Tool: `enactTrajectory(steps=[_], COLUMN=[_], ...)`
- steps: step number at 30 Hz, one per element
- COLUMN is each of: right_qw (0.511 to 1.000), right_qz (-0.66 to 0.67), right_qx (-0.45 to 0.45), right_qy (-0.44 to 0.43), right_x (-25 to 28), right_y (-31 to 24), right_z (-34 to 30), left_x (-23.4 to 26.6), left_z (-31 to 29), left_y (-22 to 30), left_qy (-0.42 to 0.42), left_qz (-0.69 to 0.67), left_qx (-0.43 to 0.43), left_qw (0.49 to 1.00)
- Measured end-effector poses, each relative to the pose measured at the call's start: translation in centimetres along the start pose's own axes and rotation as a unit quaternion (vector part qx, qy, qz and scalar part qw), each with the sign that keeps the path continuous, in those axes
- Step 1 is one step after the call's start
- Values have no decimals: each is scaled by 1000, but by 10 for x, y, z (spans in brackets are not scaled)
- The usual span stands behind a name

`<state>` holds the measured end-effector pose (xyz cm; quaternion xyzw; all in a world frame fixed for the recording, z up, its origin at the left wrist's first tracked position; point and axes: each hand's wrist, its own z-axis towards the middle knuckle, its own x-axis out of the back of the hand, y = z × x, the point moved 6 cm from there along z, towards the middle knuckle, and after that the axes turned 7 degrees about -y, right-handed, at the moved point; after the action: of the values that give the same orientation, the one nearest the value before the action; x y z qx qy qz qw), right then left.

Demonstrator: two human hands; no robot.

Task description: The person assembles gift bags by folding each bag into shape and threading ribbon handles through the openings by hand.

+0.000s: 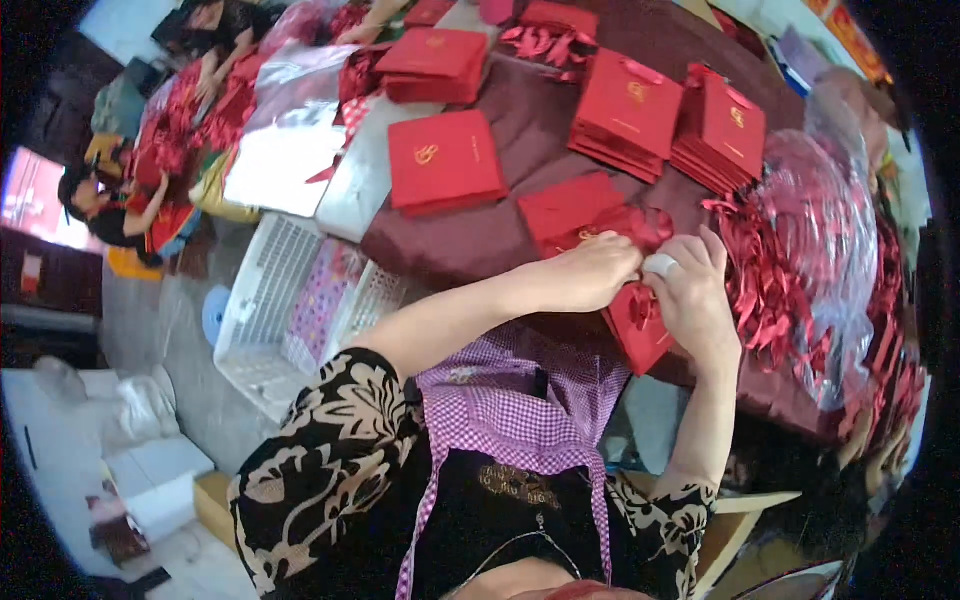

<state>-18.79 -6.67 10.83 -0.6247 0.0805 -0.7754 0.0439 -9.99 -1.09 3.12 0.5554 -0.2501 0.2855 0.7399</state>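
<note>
My left hand [598, 272] and my right hand [692, 290] meet over the near edge of the table, fingertips pinched close together. A red ribbon [648, 226] loops out between and above them, and both hands seem to grip it. White tape or a wrap covers one digit of my right hand. Beneath the hands a red paper bag [640, 335] hangs toward my lap, partly hidden by them. Another red bag [566, 208] lies flat just beyond my left hand. To the right of my right hand spreads a heap of loose red ribbons [765, 285].
Stacks of red bags [445, 160] stand across the dark red tablecloth [520, 105]. Clear plastic wrapping [835, 260] lies over the ribbons at right. A white plastic basket [270, 290] sits left of the table. Another person [130, 215] is by red ribbons at far left.
</note>
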Motion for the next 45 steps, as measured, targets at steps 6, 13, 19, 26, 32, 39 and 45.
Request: enactTrajectory(steps=[6,13,19,26,32,39,45], right_qw=[998,997,997,995,994,991,994], right_qz=[56,66,66,94,97,100,86], right_qx=[11,21,22,14,-2,-17,-4], right_qy=[-32,21,24,-18,-57,-89,-68], right_x=[-14,-17,-16,-17,-19,-21,-24], right_y=[7,5,2,6,9,9,7], right_z=[3,5,7,5,2,1,1], left_x=[-8,-1,-2,1,-9,-7,-8], left_z=[5,3,-2,-1,2,2,1], left_y=[-18,-29,-32,-35,-39,-26,-33], left_qy=[-86,-128,-91,-55,-31,-52,13], left_qz=[-37,-210,-199,-239,-228,-141,-166], left_qx=[64,7,-25,48,35,25,5], left_qw=[994,969,975,968,972,988,986])
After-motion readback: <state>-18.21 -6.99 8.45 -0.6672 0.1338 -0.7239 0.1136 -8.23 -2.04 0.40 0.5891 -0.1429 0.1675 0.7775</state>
